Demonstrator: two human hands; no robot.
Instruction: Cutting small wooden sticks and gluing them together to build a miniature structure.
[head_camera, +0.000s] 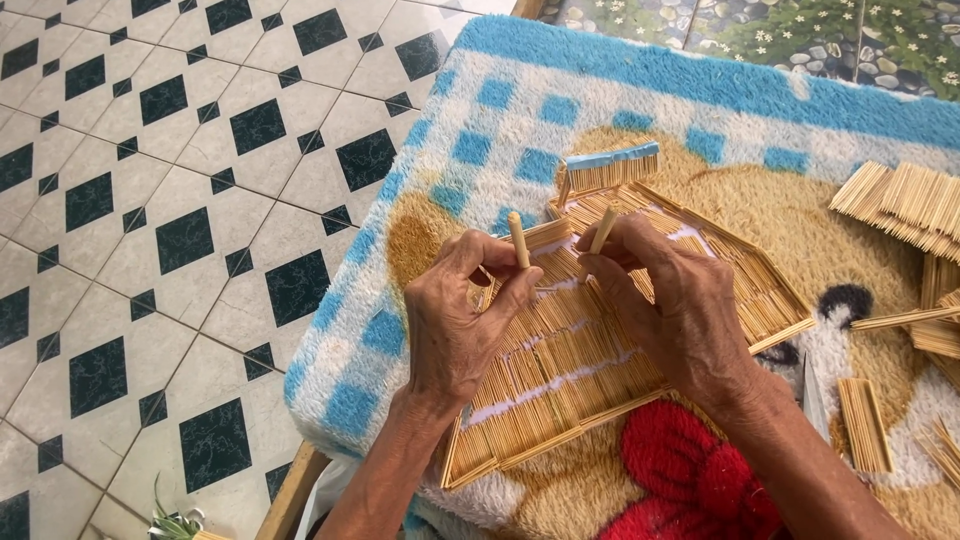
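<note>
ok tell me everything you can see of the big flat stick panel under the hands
The stick panel is a flat, fan-like sheet of thin pale wooden sticks laid side by side in rows, edged with longer sticks and crossed by whitish bands. It lies on a fluffy blue, tan and red blanket. The left hand and right hand rest over it, each pinching a short stick upright.

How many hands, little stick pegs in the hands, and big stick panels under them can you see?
Hands: 2, left hand and right hand
Short pegs: 2, left peg and right peg
Big stick panel: 1
Total: 5
</note>
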